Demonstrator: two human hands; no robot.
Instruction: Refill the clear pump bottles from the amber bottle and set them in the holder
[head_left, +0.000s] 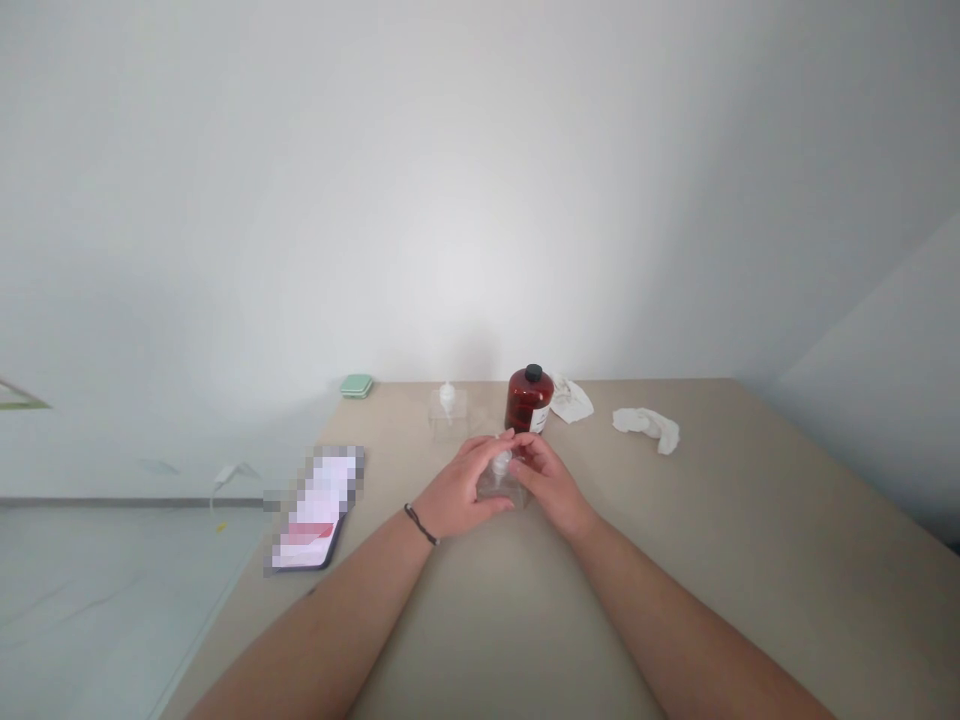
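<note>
- Head view: I have both hands brought together on one clear squarish bottle (501,491) with a white cap (502,464); it stands on the tabletop (480,630) right inside the grip.
- I judge the step in hand to be work at this bottle's top, since the fingers gather around the cap; whether it is being tightened, loosened or only steadied, I cannot tell.
- As I read it, the next move calls for keeping the body braced and upright while the other hand's fingertips work the cap.
- My left hand (463,490), a dark bracelet (421,525) at its wrist, is clamped on the bottle: thumb along the near side, fingers arched over toward the far side, parted by about the bottle's breadth.
- My right hand (553,483) comes in from the other side, fingers bent, thumb beside the cap; whether it pinches or merely touches, I cannot tell.
- Just beyond the grip stands a dark red bottle (525,397) with a black screw cap (533,373), upright.
- Beyond and left of the grip stands a second clear bottle (459,412), its white nozzle top (447,394) on.
- Farther left and nearer me lies a smartphone (319,510), well apart from the hands.
</note>
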